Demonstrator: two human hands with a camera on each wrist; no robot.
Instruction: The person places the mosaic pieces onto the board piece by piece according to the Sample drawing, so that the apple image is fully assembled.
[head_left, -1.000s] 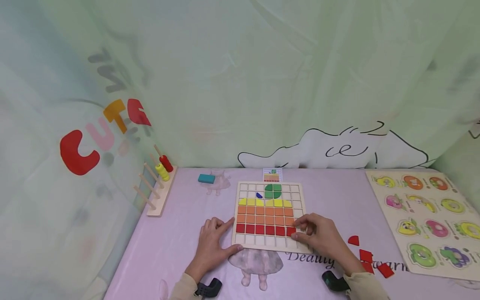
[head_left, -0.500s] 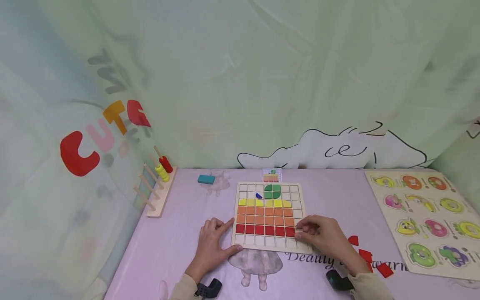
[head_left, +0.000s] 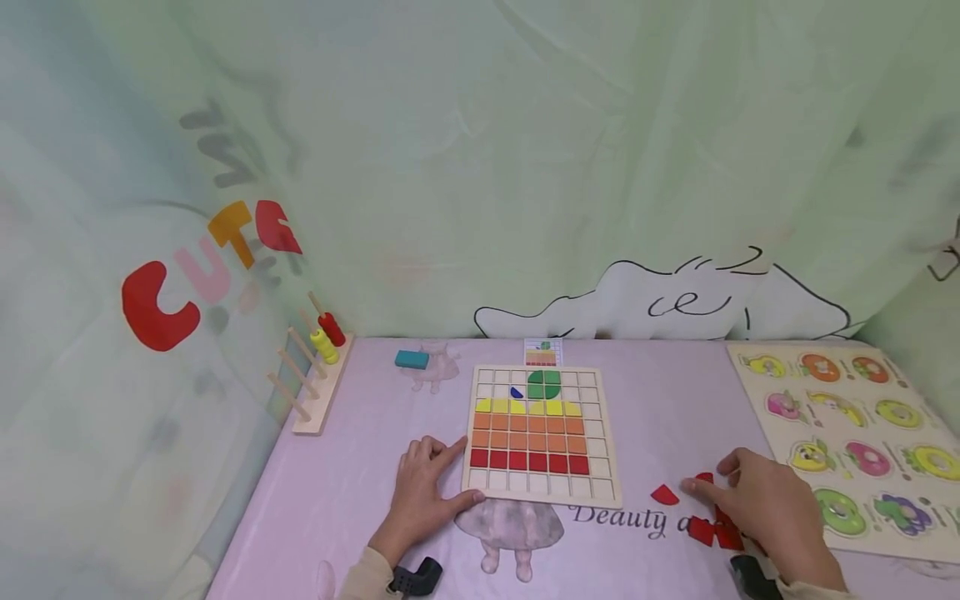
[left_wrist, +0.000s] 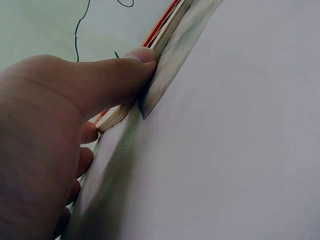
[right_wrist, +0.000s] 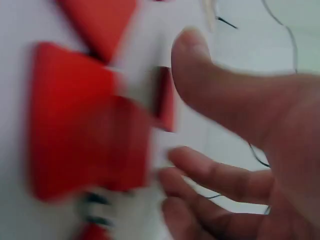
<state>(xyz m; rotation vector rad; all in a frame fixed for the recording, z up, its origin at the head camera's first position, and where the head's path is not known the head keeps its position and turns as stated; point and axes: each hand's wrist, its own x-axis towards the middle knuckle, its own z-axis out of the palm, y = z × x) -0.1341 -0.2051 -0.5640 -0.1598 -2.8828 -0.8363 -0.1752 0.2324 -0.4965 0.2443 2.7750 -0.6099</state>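
Observation:
A wooden grid board (head_left: 603, 487) lies in the middle of the table, filled with rows of yellow, orange and red tiles and a green shape on top. My left hand (head_left: 426, 492) rests flat at its near left corner, and its thumb (left_wrist: 115, 75) presses the board's edge (left_wrist: 167, 27). My right hand (head_left: 765, 508) hovers with loose fingers over several loose red pieces (head_left: 701, 530) right of the board and holds nothing. A red quarter-round piece (head_left: 664, 495) lies just left of that hand. The right wrist view is blurred, with red pieces (right_wrist: 80, 120) close under the fingers (right_wrist: 220, 95).
A fruit peg puzzle board (head_left: 847, 433) lies at the right. A wooden peg rack (head_left: 311, 375) with yellow and red rings stands at the back left, a teal block (head_left: 412, 358) beside it. A small pattern card (head_left: 542, 352) leans behind the grid board. A green curtain hangs behind the table.
My right hand left the board's lower right corner and moved right to the loose red pieces. The left hand stayed in place.

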